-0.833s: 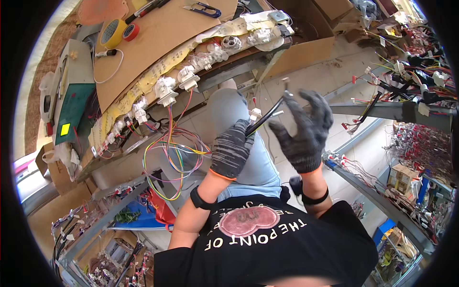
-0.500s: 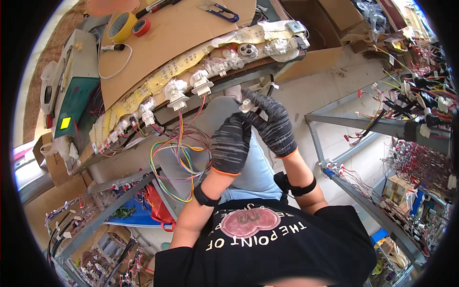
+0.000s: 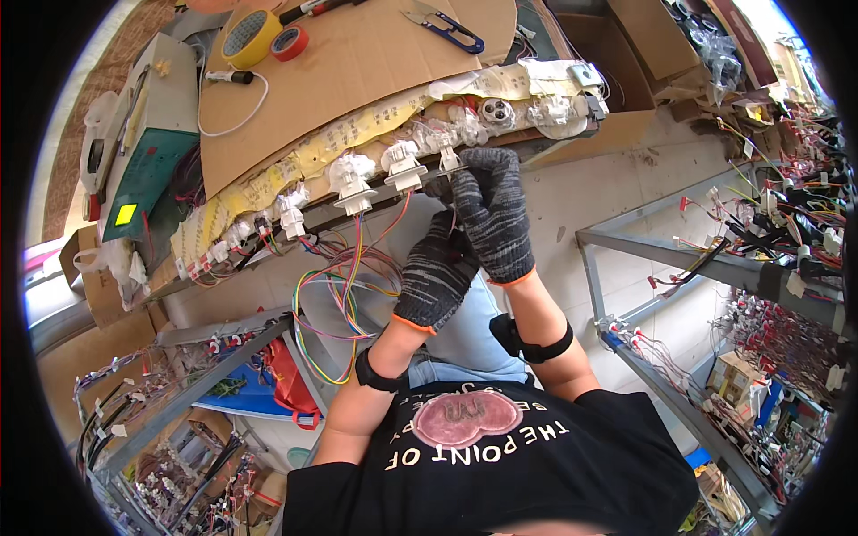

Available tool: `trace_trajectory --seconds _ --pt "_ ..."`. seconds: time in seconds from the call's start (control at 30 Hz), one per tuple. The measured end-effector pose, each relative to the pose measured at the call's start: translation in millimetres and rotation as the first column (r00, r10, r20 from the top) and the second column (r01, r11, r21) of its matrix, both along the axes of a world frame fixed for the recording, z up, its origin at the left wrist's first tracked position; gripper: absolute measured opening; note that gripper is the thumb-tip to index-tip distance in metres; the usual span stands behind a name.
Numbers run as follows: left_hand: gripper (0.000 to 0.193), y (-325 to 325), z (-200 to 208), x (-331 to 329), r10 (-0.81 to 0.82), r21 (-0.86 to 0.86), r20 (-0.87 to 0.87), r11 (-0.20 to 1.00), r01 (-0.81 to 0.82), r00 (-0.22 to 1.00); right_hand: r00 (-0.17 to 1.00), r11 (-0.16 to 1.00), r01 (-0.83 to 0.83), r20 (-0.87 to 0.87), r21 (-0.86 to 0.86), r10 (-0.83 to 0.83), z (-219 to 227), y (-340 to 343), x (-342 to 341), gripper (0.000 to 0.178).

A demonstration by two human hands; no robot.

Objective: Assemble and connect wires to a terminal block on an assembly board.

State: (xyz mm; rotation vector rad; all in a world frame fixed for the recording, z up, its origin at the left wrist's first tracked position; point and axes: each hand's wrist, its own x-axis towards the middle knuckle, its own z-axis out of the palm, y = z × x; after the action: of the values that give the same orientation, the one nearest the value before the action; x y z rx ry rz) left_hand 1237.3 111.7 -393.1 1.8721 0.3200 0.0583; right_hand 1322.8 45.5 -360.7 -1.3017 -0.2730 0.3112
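Gloved hands meet at the edge of a crowded wiring bench, a small white connector (image 3: 449,161) at their tips. The connector sits at the bench rim, just left of the right hand's (image 3: 496,214) fingertips and beyond those of the left hand (image 3: 436,272). Its long axis runs roughly away from the wearer, from the near side of the rim toward the bench, almost in line with the reach of the fingers. The right hand is the nearer of the two; whether its fingertips touch the connector or stop just beside it cannot be told. The right fingers bend inward, yet the glove hides whether they pinch anything. The left fingers curl lower down, close against the right hand, and their contents are likewise out of sight.

Left of the fingertips, along the same rim, stands a broader white socket (image 3: 404,167), and past it another, a large white socket (image 3: 353,186), with coloured wires (image 3: 359,234) dropping from it into loops left of the left hand. Beyond the fingers, a yellow-taped strip (image 3: 375,125) borders a cardboard sheet (image 3: 340,80), where blue-handled snips (image 3: 436,22) lie farther off. Well to the right of both hands, a metal rack (image 3: 670,250) carries bundled harnesses.
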Motion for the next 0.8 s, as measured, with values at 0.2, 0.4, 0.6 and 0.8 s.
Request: trace_trajectory --seconds 0.2,0.4,0.6,0.8 --pt "0.027 -0.5 -2.5 5.9 0.065 0.131 0.215 0.987 -0.095 0.974 0.960 0.927 0.209 0.245 -0.313 -0.133 24.1 10.4 4.3 0.018" --pt "0.016 9.8 49.0 12.2 0.036 -0.396 -0.203 0.911 -0.115 0.979 0.991 0.877 -0.130 -0.093 -0.463 0.098 -16.1 -98.2 -30.4 0.032" --pt "0.020 12.6 86.2 3.1 -0.241 -0.307 -0.367 0.943 0.127 0.899 0.720 0.504 0.075 -0.396 0.861 0.570 -23.4 -77.6 -18.2 0.051" --pt "0.056 -25.8 152.3 21.4 -0.417 0.492 -0.144 0.757 0.431 0.897 0.988 0.993 0.090 -0.118 -0.079 -0.099 14.4 -95.0 -59.6 0.027"
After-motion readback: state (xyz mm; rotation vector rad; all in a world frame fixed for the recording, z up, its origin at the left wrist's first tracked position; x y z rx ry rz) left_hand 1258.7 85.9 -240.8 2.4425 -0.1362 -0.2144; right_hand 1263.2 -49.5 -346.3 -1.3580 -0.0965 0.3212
